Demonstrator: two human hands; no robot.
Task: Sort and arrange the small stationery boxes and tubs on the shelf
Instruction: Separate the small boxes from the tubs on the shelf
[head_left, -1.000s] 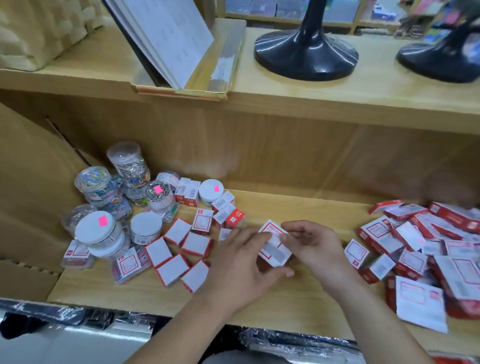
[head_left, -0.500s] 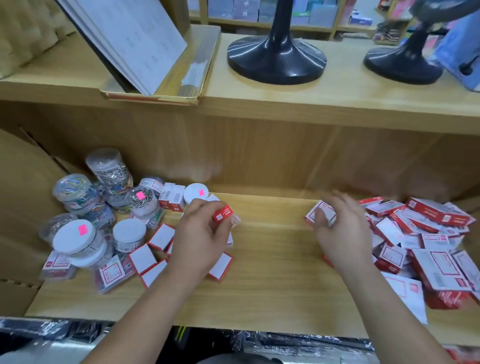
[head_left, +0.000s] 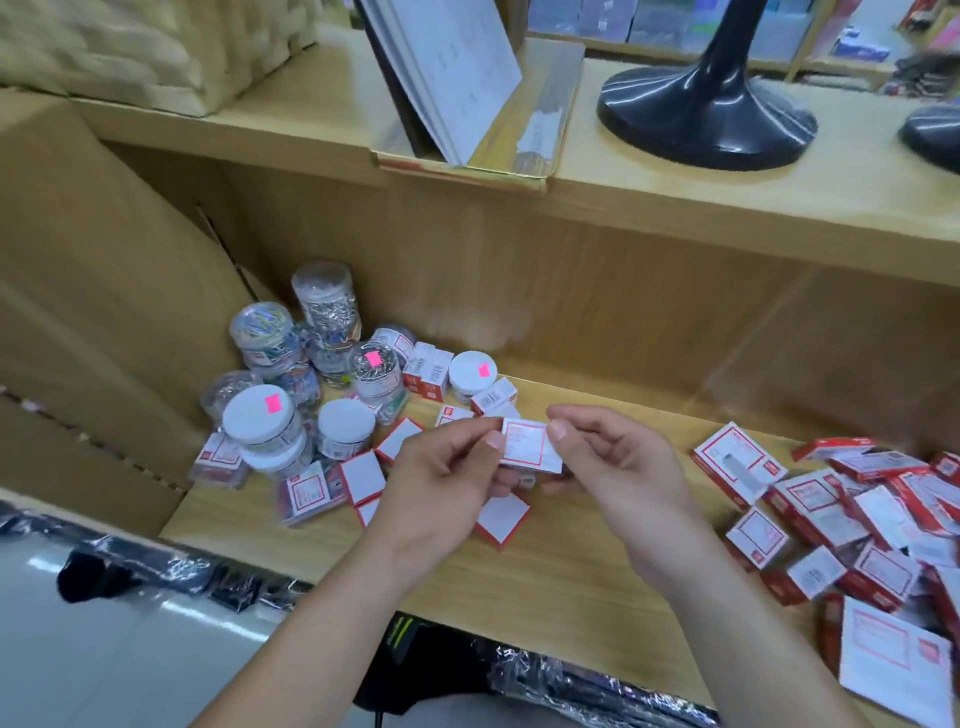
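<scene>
No text, brand or number is legible. The held box (head_left: 530, 448) bears a red-framed label, its print blurred. Pink stickers (head_left: 271, 401) on tub lids (head_left: 249, 418) show no writing. A barcode (head_left: 488, 401) stands on a small carton (head_left: 503, 391), digits unreadable. The sheets (head_left: 457, 62) carry faint, illegible print.
</scene>
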